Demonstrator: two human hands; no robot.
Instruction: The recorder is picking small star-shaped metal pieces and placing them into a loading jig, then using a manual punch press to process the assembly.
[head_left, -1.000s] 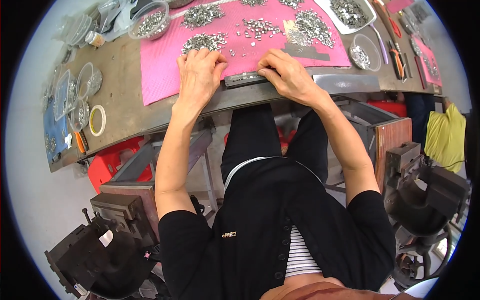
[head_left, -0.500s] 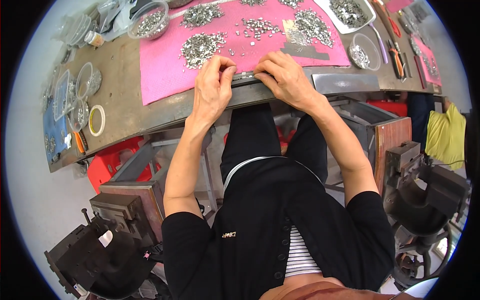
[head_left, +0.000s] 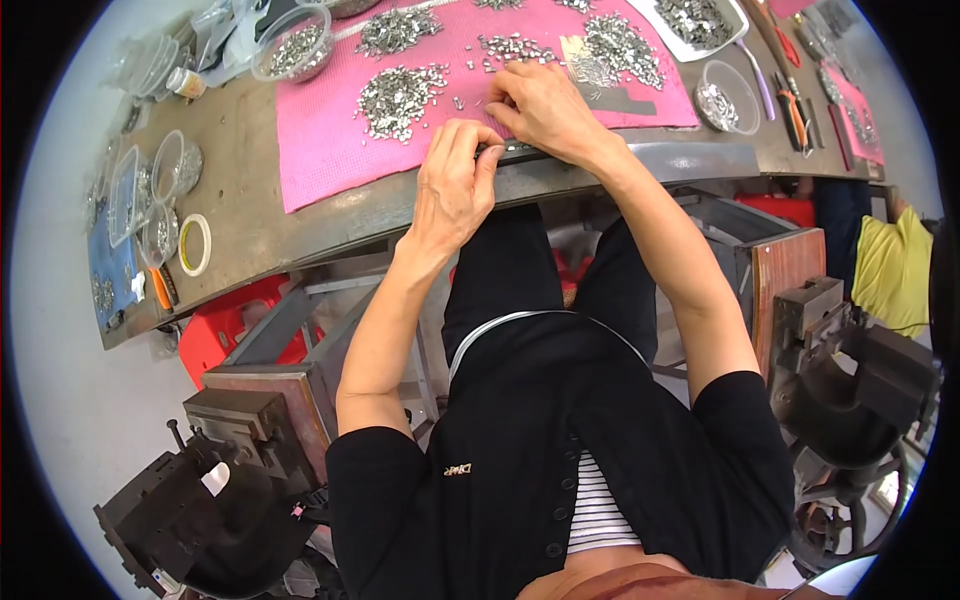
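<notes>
My left hand (head_left: 457,180) is at the table's front edge, thumb and fingers pinched together. What they hold, if anything, is too small to make out. A narrow metal strip (head_left: 518,148) lies along the edge beside those fingertips. Farther forward, my right hand (head_left: 548,108) hovers over or touches the pink mat (head_left: 318,140), its fingers curled and drawn together; their tips hide whatever is between them. Just left of it lies a pile of small silvery metal pieces (head_left: 398,102). More loose pieces (head_left: 515,48) are scattered beyond its knuckles.
Clear plastic tubs of metal parts (head_left: 295,52) stand around the mat. A flat steel plate (head_left: 690,160) lies at the front edge, right. Tape roll (head_left: 195,244) and orange-handled pliers (head_left: 797,120) rest on the table. Dark vises (head_left: 240,430) flank me; a person in yellow (head_left: 893,265) is far right.
My right hand has moved forward from the table edge onto the mat, toward the loose pieces. My left hand has shifted right along the edge, still pinched.
</notes>
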